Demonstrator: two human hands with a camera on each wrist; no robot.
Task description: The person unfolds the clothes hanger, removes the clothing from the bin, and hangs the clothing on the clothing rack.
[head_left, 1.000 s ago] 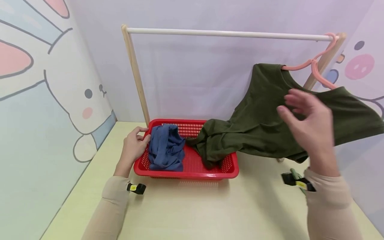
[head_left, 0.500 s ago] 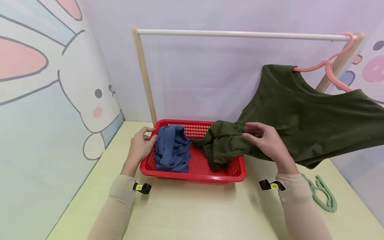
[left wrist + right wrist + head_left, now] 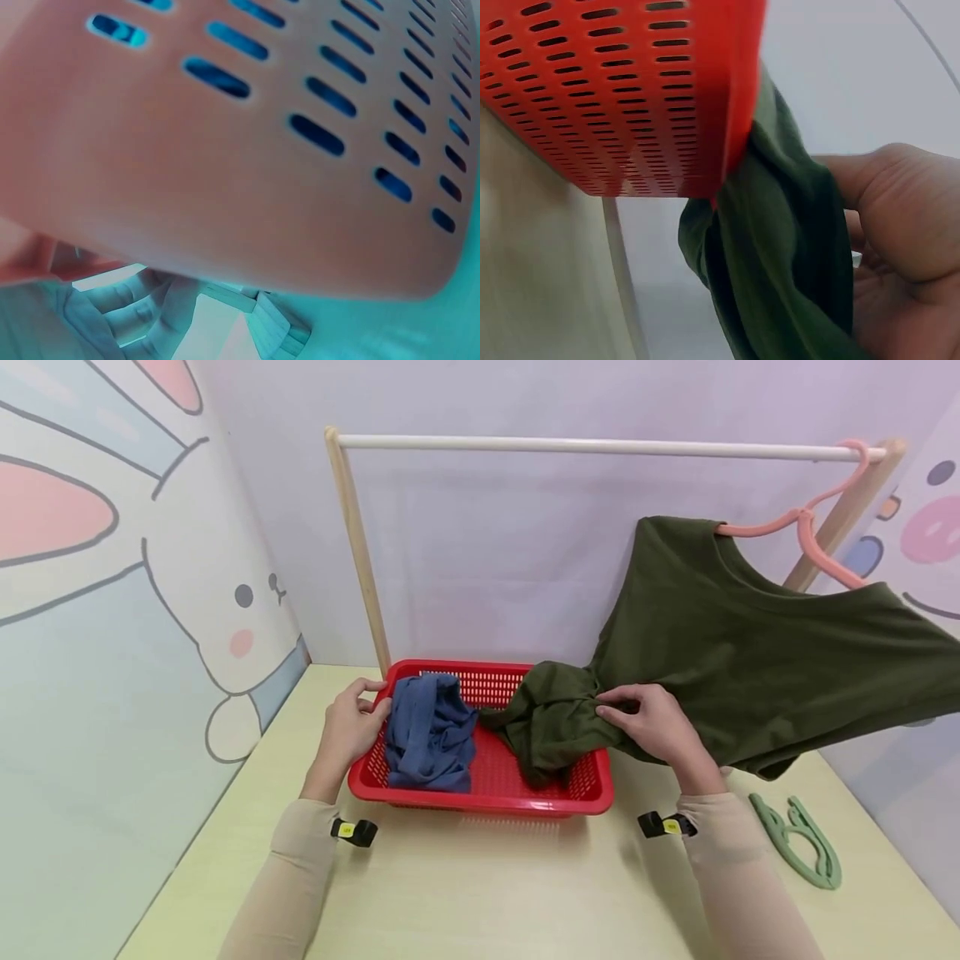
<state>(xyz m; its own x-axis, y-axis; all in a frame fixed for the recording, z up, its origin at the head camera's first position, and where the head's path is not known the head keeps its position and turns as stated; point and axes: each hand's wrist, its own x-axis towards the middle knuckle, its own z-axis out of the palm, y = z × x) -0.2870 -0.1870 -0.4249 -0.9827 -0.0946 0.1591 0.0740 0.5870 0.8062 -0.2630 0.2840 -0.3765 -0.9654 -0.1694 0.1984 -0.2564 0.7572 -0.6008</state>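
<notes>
A red plastic basket (image 3: 495, 803) stands on the table with a crumpled blue garment (image 3: 429, 735) in its left part. The dark green shirt (image 3: 720, 635) hangs from a pink hanger (image 3: 828, 560) hooked near the rod's right end, and its lower part lies bunched inside the basket's right side. My left hand (image 3: 348, 722) grips the basket's left rim between thumb and fingers. With thumb and fingertips, my right hand (image 3: 656, 722) pinches the shirt just above the right rim. In the right wrist view, green folds drape over that rim beside the hand (image 3: 907, 232).
A wooden rack with a white rod (image 3: 585, 445) stands behind the basket. On the table (image 3: 480, 893), a folded green hanger (image 3: 802, 843) lies to the right of my right forearm. Walls painted with cartoon animals flank the table on both sides.
My right hand has come down and left from in front of the hanging shirt to its bunched lower part and now pinches it. The left hand stays on the basket rim.
</notes>
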